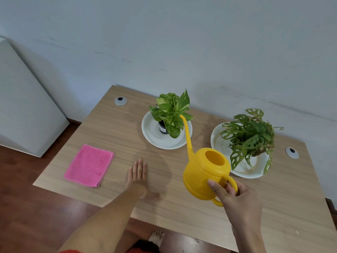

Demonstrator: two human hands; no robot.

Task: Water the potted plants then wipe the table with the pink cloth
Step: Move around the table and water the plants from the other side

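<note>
While the right hand (235, 194) lifts the yellow can (206, 172) above the table (127, 136), its fingers (217, 189) are wrapped round the handle, and the long spout reaches the leaves of the left plant (171, 114). That plant stands in a black pot on a white saucer (151, 136). The right plant (251, 136) sits in a second saucer (217, 139) just beside the can. The left hand (137, 174) lies flat on the table, fingers spread and holding nothing. The pink cloth (89, 165) lies folded near the left edge.

right hand (235, 196) — grips yellow watering can (206, 172) | left hand (137, 177) — flat on table (116, 128)
</note>
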